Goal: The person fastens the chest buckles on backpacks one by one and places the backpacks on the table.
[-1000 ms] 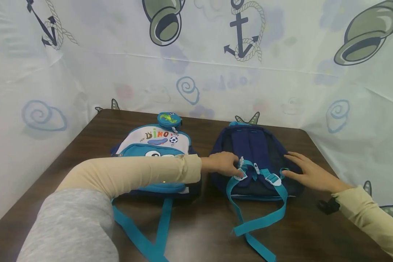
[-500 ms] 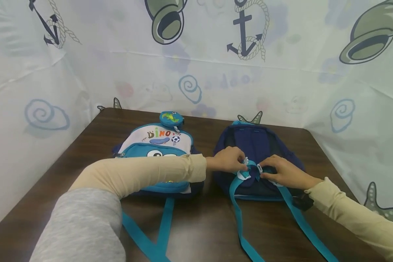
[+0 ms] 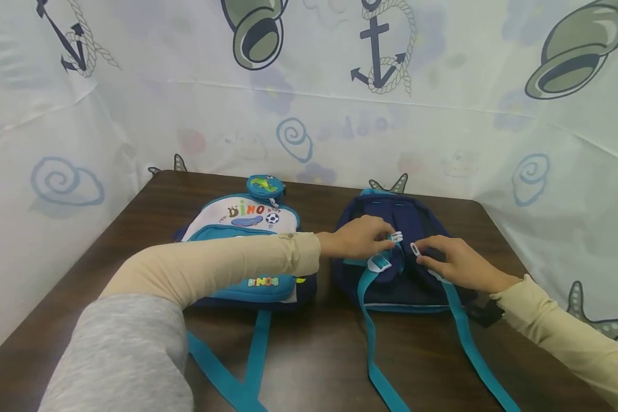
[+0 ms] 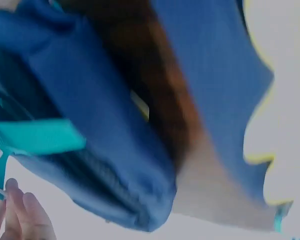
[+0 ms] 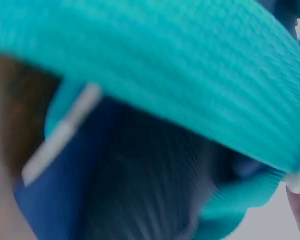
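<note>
Navy fabric first: our backpack (image 3: 412, 217) lies strap side up on the tabletop (image 3: 309, 355), just right of the Dino backpack (image 3: 252, 214) with the round zip pouch (image 3: 265, 186) at its top. Our left hand (image 3: 363, 236) has the white pronged buckle half (image 3: 397, 236) pinched at its strap end, prongs facing right. Our right hand (image 3: 455, 260) pinches the white slotted buckle half (image 3: 415, 249) between thumb and fingertips. The two halves are near each other but apart, above the back of the bag.

Handling-wise, we'd guess the bag is soft and pretty light, so it'd slide or sag if we tugged hard. The buckle bits look like stiff, slick plastic, small enough to slip, and those slim prongs are probably the weak point. We'd grip each half by its solid base and stay off the prongs. The teal webbing tails, left (image 3: 372, 343) and right (image 3: 468, 337), look floppy, so holding those alone wouldn't steer anything. The white strap adjuster (image 3: 379, 263) hangs below the left fingers.
</note>
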### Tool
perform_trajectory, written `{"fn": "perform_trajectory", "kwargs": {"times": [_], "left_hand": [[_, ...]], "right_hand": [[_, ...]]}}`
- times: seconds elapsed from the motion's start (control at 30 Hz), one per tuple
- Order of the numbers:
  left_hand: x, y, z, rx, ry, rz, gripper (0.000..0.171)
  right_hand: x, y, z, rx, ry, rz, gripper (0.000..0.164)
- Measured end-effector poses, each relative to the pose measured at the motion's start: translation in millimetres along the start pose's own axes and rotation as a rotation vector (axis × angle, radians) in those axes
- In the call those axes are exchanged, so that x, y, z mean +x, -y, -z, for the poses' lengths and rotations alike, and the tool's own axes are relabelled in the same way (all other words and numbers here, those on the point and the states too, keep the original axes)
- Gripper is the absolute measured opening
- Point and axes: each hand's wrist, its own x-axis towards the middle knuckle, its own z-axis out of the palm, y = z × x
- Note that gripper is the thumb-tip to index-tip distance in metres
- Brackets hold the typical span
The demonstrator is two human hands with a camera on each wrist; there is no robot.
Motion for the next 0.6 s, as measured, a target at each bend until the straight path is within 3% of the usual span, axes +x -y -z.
{"fn": "perform_trajectory", "kwargs": {"times": [0.13, 0.23, 0.43, 0.6], "left_hand": [[6.3, -7.4, 12.2, 0.260, 0.034, -0.053, 0.036], [10.3, -13.4, 18.9, 0.399, 0.067, -0.070, 0.037], [15.6, -22.6, 21.4, 0.536, 0.104, -0.088, 0.038], [18.7, -26.4, 17.9, 0.535, 0.105, -0.089, 0.038]], "right_hand": [[1, 5, 20, -0.127, -0.014, 0.073, 0.026], [5, 11, 34, -0.224, 0.007, 0.095, 0.026], [11, 19, 47, -0.296, 0.044, 0.103, 0.027], [15, 23, 50, -0.313, 0.060, 0.101, 0.026]]}}
